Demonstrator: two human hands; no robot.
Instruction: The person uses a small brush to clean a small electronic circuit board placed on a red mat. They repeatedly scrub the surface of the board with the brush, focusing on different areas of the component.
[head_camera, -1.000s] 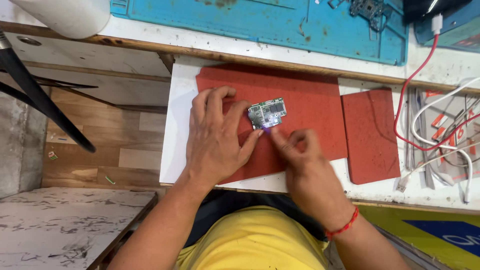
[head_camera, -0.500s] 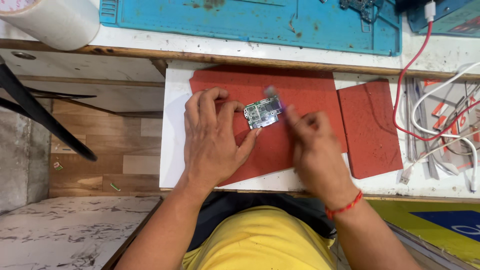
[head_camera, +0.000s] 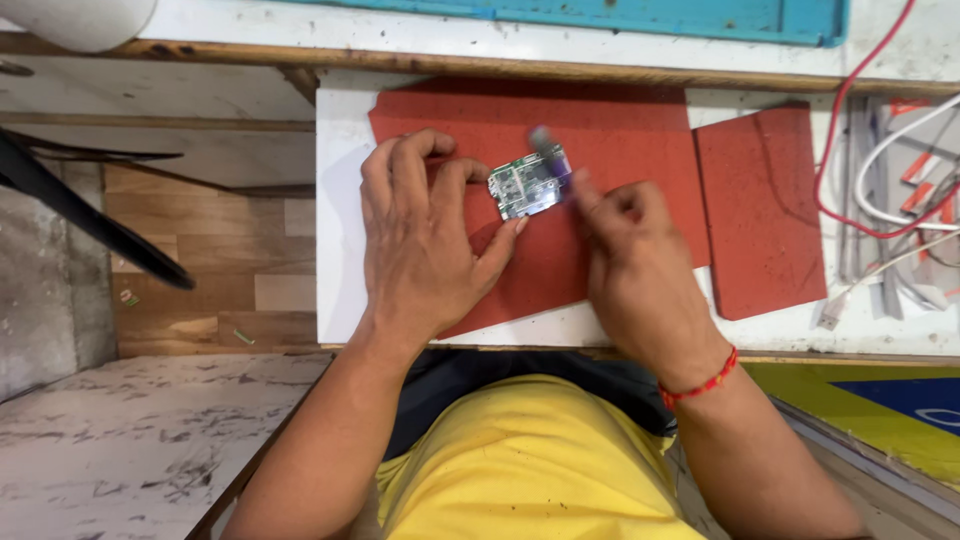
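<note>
Meanwhile, at the far left a dark slanted bar (head_camera: 95, 225) crossed over the wooden floor (head_camera: 215, 255), and a white roll (head_camera: 75, 15) sat at the top corner; none of it was touched. Further in, the left hand (head_camera: 425, 245) lay on the large red mat (head_camera: 620, 125), its fingers (head_camera: 480, 175) curled and closed on the left edge of the small green circuit board (head_camera: 527, 187), thumb tip under the lower edge; the board lay flat on the mat, near its middle, on the white desk (head_camera: 340, 200). Compared with a second ago, the board had been turned a little and held more squarely; the left hand had barely shifted. To the right of the board, the right hand (head_camera: 640, 265) pinched a small tool with a purple, blurred tip (head_camera: 550, 150); its fingers were closed around that tool. That tip had gone from the board's lower edge a second ago to its upper right corner, where it stayed over the last half second; my reading is that the work had passed along the board to that corner, though the blur hid any contact. Past the hand lay a smaller red mat (head_camera: 760, 205), apart from the first; furthest right, red and white cables (head_camera: 880, 150) tangled beside the blue mat (head_camera: 700, 20) above.
</note>
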